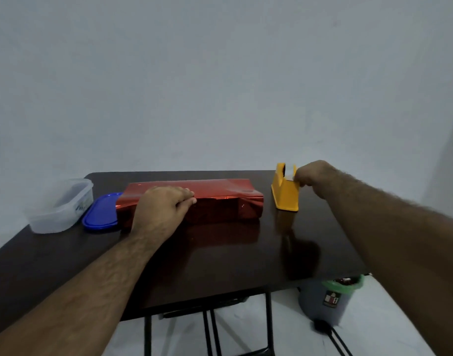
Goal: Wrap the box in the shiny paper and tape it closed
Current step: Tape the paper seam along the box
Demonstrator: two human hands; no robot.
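A long flat box wrapped in shiny red metallic paper (215, 194) lies near the far middle of the dark glossy brown table (220, 258), its length running left to right. The paper covers the top and front; at the right end it looks creased and loosely folded in.

The left hand (161, 209) rests palm-down on the left part of the wrapped box, fingers straight and close together, pointing right and pressing along the top front edge of the paper.

The right hand (312, 176) reaches to the yellow plastic tape dispenser (284, 191), which stands on the table just right of the box and apart from it. Its fingers are curled and pinched at the dispenser's top near end; the tape itself is too small and pale to make out, so it seems the fingertips pinch the tape end there, though that is not certain.

To the left of the box lies a blue oval plastic lid (99, 214), its right edge touching or tucked under the paper. Further left stands a clear plastic rectangular container (58, 204). Below the table's right edge, a grey bin with a green liner (330, 296) stands on the pale floor.
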